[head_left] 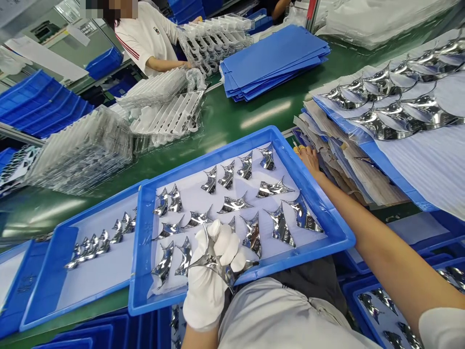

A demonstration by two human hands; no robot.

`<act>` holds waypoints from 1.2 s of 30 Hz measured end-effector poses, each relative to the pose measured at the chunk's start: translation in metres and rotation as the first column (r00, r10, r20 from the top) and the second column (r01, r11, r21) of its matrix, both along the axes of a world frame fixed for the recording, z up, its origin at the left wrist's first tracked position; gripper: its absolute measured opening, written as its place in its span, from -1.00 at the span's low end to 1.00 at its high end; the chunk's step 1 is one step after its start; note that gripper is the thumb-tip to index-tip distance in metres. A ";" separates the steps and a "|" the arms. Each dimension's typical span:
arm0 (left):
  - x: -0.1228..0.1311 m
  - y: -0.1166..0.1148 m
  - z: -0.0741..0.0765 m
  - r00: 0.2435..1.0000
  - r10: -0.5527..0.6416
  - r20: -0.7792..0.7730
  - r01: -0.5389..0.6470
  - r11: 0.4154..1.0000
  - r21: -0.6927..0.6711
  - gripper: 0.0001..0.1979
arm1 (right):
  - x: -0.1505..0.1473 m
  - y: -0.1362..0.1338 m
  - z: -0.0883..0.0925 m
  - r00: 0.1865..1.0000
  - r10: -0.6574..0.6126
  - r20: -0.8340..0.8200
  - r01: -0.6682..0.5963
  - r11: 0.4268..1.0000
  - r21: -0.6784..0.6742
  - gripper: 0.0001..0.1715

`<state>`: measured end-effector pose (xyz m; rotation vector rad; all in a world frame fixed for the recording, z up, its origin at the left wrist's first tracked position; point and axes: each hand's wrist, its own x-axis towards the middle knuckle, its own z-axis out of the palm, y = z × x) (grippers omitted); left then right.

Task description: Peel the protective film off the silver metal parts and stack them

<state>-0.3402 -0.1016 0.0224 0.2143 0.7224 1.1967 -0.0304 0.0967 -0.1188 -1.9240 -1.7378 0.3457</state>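
Note:
My left hand (214, 271), in a white glove, is closed on a shiny chrome part (210, 259) with pointed corners. It holds the part over the near edge of a blue tray (242, 160). More chrome parts (279, 225) like it lie spaced out on the tray's white lining. My right hand (308, 159) is bare, with yellow covers on some fingers. It rests just beyond the tray's right rim, beside a stack of paper sheets (348, 169). Its fingers look stretched out, with their undersides hidden.
Another blue tray (94, 286) with chrome parts sits at the left. Blue sheets (272, 58) and clear plastic trays (87, 145) lie on the green table (254, 114). Chrome parts line a white-covered stack (428, 160) at the right. A person (152, 39) works across the table.

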 end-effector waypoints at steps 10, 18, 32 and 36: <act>-0.009 -0.001 -0.004 0.902 0.044 -0.429 0.014 0.991 0.131 -0.74 | 0.006 -0.048 0.077 0.993 -0.082 -0.087 0.081 0.997 -0.013 -0.62; 0.002 0.003 -0.007 0.675 0.221 -0.704 -0.102 0.973 0.207 -0.80 | -0.108 -0.181 0.138 0.770 0.535 -0.348 -0.439 0.839 0.321 -0.74; -0.002 0.001 -0.002 0.733 0.228 -0.640 -0.149 0.973 0.175 -0.82 | -0.170 -0.200 0.119 0.461 0.467 -0.755 -0.569 0.808 0.153 -0.82; -0.023 0.001 -0.008 0.584 0.226 -0.779 -0.101 0.973 0.207 -0.88 | -0.169 -0.198 0.127 0.247 0.053 -0.968 -0.593 0.798 -0.107 -0.80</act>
